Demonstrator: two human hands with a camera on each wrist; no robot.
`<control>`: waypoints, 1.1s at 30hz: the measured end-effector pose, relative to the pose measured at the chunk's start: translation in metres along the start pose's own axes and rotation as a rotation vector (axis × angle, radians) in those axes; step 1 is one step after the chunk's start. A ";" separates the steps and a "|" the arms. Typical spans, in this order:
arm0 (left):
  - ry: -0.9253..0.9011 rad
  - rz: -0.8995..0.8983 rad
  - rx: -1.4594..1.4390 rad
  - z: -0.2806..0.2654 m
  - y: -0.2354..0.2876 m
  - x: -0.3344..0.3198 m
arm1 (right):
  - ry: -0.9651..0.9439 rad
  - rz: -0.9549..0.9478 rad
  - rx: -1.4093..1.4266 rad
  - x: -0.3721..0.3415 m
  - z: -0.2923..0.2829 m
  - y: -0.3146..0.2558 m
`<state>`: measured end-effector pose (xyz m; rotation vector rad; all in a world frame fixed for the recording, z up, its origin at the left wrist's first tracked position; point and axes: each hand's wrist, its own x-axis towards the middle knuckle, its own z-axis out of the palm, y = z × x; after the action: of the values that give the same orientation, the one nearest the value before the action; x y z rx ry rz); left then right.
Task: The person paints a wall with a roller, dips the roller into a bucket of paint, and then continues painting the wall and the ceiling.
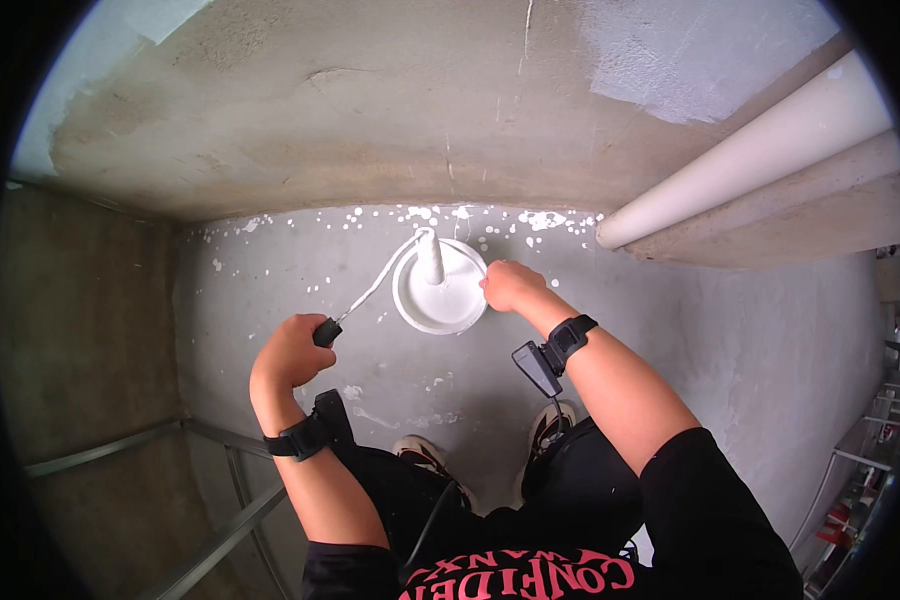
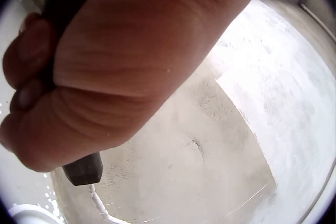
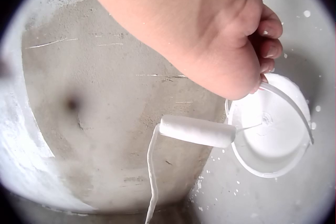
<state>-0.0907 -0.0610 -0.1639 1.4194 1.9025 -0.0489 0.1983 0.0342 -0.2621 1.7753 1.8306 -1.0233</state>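
Note:
My left hand (image 1: 292, 350) grips the black handle (image 1: 326, 333) of a paint roller, its fingers curled round it. The roller's bent, paint-coated frame (image 1: 372, 285) reaches right, and its white sleeve (image 1: 430, 258) overlaps the bucket in the head view. In the right wrist view, a thin strand of white paint runs from the sleeve (image 3: 197, 131) down into the bucket. That white bucket (image 1: 400, 306) contains white paint. At its right side, my right hand (image 1: 515, 286) holds the curved bail handle (image 3: 292, 103) with curled fingers.
A grey wall (image 1: 370, 120), partly coated white, rises in front. White splashes (image 1: 545, 220) spot the floor along its base. Thick pipes (image 1: 750, 160) stand at the right. Metal framing (image 1: 235, 535) is at the lower left, and my shoes (image 1: 545, 430) are below the bucket.

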 end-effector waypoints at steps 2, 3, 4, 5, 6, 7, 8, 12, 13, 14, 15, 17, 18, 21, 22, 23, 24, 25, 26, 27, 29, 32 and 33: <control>-0.019 -0.006 -0.016 -0.002 0.001 0.000 | -0.001 -0.003 -0.004 0.002 0.002 0.000; -0.017 -0.010 -0.030 -0.001 0.002 0.000 | 0.000 -0.004 -0.004 0.001 0.000 0.000; -0.014 -0.013 -0.043 0.000 0.003 -0.001 | -0.005 -0.004 -0.004 0.000 0.000 0.000; -0.014 -0.013 -0.042 0.001 0.003 -0.001 | -0.010 -0.004 -0.002 0.000 -0.001 0.000; -0.011 -0.028 -0.020 0.001 0.004 -0.001 | -0.012 -0.004 0.000 -0.001 -0.001 -0.001; -0.010 -0.043 0.002 0.000 0.005 0.000 | -0.008 -0.011 -0.006 -0.002 -0.003 -0.002; -0.015 -0.045 0.003 -0.002 0.005 0.000 | -0.005 -0.018 -0.013 -0.004 -0.004 -0.004; -0.039 -0.002 0.030 0.000 0.006 0.003 | -0.011 -0.022 -0.024 -0.005 -0.006 -0.005; -0.028 0.005 0.045 0.001 0.006 0.004 | -0.010 -0.017 -0.025 -0.004 -0.005 -0.004; -0.026 0.005 0.045 0.002 0.007 0.004 | -0.009 -0.011 -0.026 -0.003 -0.004 -0.004; -0.025 -0.021 0.029 0.002 0.008 0.004 | -0.008 -0.012 -0.026 -0.003 -0.004 -0.004; -0.029 -0.051 0.014 0.000 0.009 0.005 | -0.017 -0.005 -0.035 -0.004 -0.005 -0.005; -0.048 -0.028 0.032 -0.002 0.009 0.005 | -0.019 -0.005 -0.036 -0.001 -0.004 -0.005; -0.059 -0.001 0.052 -0.001 0.007 0.006 | -0.008 0.009 -0.029 0.004 0.000 -0.002; -0.050 0.002 0.055 0.001 0.007 0.007 | -0.008 0.007 -0.031 0.004 0.000 -0.001; -0.047 0.000 0.054 0.002 0.007 0.008 | -0.007 0.004 -0.032 0.005 0.000 -0.001; -0.040 -0.024 0.045 0.003 0.007 0.009 | -0.007 0.001 -0.033 0.006 0.001 -0.001; -0.034 -0.047 0.036 0.003 0.008 0.009 | -0.006 -0.002 -0.038 0.006 0.001 -0.001; -0.033 -0.048 0.036 0.002 0.008 0.008 | -0.006 -0.004 -0.042 0.006 0.001 -0.001; -0.041 -0.050 0.050 0.000 0.009 0.008 | -0.007 -0.004 -0.041 0.005 0.000 -0.002; -0.052 -0.052 0.064 -0.002 0.009 0.007 | -0.020 0.011 -0.041 0.004 -0.002 -0.004; -0.076 -0.072 0.055 0.001 0.006 0.008 | -0.019 0.010 -0.040 0.005 -0.003 -0.002; -0.046 -0.080 0.046 0.004 0.004 0.009 | -0.017 0.008 -0.040 0.005 -0.002 -0.001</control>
<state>-0.0861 -0.0538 -0.1704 1.3609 1.9307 -0.1631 0.1974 0.0391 -0.2643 1.7438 1.8195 -0.9890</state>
